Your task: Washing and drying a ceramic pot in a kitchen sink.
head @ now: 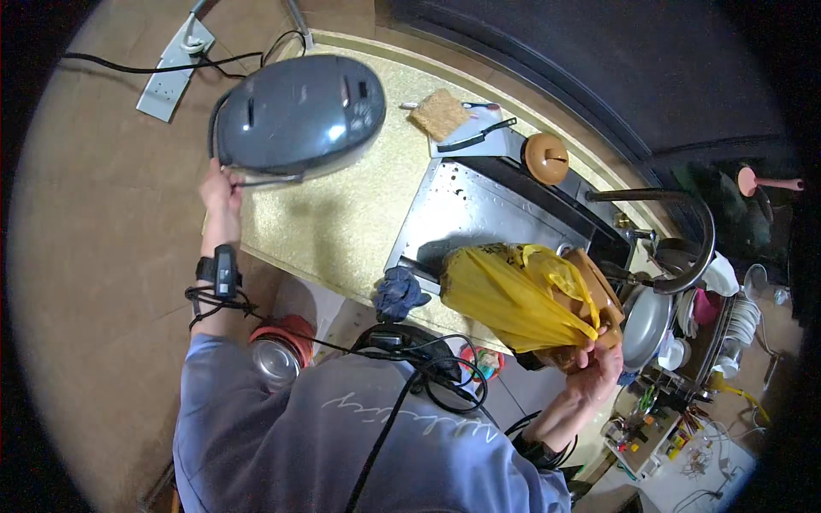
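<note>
My left hand (219, 186) is at the near left corner of a glossy dark grey countertop appliance (301, 115), perhaps a rice cooker. Its fingers close on the dark handle-like strip (266, 183) along the appliance's lower edge. On the other side, my right hand (596, 372) grips the gathered top of a yellow plastic bag (507, 295). The bag bulges over the near right part of the steel sink (468, 205); its contents are hidden. Against the bag's right side shows a tan-brown vessel (593, 279), partly covered. Whether my right fingers also touch it, I cannot tell.
Behind the sink lie a sponge (440, 114), a black-handled knife (478, 136) and a tan lid (546, 159). A curved faucet (699, 218) arches at right, beside a dish rack (721, 327). A dark cloth (399, 294) rests on the counter's front edge. Cords cross my chest.
</note>
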The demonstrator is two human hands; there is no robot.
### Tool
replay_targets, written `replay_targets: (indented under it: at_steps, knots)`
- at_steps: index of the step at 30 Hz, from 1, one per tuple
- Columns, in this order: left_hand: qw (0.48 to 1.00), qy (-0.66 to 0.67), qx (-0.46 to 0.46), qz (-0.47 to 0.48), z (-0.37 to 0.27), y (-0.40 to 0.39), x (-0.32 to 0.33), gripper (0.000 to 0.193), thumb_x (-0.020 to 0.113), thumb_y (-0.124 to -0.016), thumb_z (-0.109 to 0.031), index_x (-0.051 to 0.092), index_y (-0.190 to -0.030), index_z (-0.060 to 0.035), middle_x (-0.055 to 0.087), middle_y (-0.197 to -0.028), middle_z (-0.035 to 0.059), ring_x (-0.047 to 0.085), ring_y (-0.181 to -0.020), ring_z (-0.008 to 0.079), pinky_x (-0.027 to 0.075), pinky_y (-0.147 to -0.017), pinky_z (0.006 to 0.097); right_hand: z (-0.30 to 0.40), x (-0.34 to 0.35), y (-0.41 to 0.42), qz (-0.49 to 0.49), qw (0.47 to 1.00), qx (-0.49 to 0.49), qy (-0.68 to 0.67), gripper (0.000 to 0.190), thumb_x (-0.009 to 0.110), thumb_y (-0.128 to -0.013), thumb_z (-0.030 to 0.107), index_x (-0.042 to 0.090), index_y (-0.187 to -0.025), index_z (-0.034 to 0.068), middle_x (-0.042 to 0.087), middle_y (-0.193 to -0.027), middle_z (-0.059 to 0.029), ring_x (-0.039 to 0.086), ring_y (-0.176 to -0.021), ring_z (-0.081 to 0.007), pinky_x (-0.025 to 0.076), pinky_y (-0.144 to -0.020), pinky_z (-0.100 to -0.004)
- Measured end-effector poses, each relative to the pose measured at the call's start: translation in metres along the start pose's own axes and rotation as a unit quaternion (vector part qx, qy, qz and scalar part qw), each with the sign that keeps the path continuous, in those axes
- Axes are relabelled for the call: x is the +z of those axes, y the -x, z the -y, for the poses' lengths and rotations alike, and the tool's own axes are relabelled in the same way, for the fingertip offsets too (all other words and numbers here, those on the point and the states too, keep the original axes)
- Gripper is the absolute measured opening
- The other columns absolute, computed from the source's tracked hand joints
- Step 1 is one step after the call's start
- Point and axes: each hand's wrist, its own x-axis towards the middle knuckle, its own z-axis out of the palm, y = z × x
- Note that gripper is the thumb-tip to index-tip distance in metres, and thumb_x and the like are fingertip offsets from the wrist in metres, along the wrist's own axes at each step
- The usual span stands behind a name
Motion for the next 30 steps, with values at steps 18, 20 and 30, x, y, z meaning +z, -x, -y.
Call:
replay_targets:
  at_steps: [18,20,30]
  knots:
    - [0.973,-0.222,0.024,0.049,-0.050,0.007,-0.130,0.032,0.046,-0.094,-0.041,0.045,-0.075,-0.0143,0.039,-0.052,-0.0042,0.037,-0.039,0.0091,0.031,-0.035,0.0241,0.003,0.017,-0.006,0.066,0.997,0.042,0.016,0.026,0.049,-0.076,-0.002,0.051,-0.102,-0.004,0.055,-0.085,-0.0087,0.053,-0.059,-0.0117,0.036,-0.039,-0.0188]
    - [0.972,-0.227,0.014,0.052,-0.049,0.014,-0.131,0.032,0.045,-0.094,-0.041,0.045,-0.075,-0.0145,0.039,-0.052,-0.0043,0.037,-0.039,0.0087,0.030,-0.035,0.0236,0.001,0.015,-0.007,0.074,0.997,0.031,0.015,0.028,0.049,-0.075,-0.003,0.050,-0.103,-0.004,0.055,-0.086,-0.0090,0.052,-0.058,-0.0119,0.036,-0.039,-0.0188]
    - [0.947,-0.321,0.006,0.032,-0.065,0.013,-0.147,0.037,0.046,-0.091,-0.047,0.051,-0.075,-0.0137,0.045,-0.053,-0.0035,0.040,-0.041,0.0072,0.028,-0.036,0.0218,0.005,0.037,-0.004,0.077,0.996,0.043,0.021,0.020,0.047,-0.075,-0.004,0.050,-0.095,-0.003,0.053,-0.071,-0.0096,0.047,-0.051,-0.0118,0.032,-0.038,-0.0199]
